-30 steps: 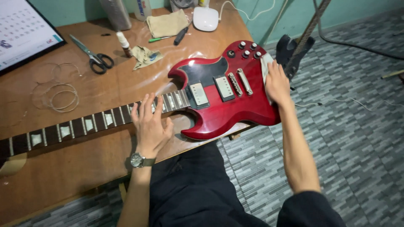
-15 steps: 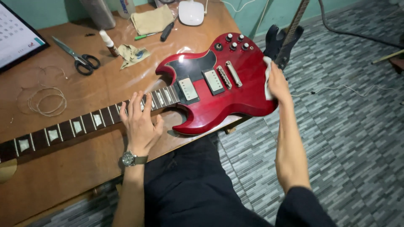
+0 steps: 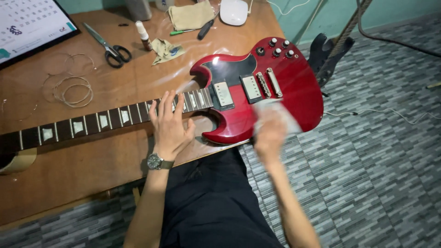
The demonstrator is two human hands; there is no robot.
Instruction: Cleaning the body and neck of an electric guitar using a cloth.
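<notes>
A glossy red electric guitar [image 3: 294,78] without strings lies flat on a wooden table [image 3: 92,170], its dark neck [image 3: 92,121] running to the left. My left hand [image 3: 169,128] rests flat on the neck where it joins the body, fingers spread, a watch on the wrist. My right hand [image 3: 271,135] is blurred with motion over the lower edge of the body and presses a white cloth [image 3: 281,115] against the red finish.
Behind the guitar lie scissors [image 3: 110,48], coiled strings [image 3: 73,89], a small bottle [image 3: 143,36], a crumpled rag [image 3: 166,48], a tan cloth [image 3: 190,16] and a white device [image 3: 234,11]. A calendar [image 3: 27,23] sits far left. A black guitar [image 3: 328,53] stands right, over tiled floor.
My right hand has moved with the cloth from the far right edge of the body down to its lower front edge. My left hand stays on the neck.
</notes>
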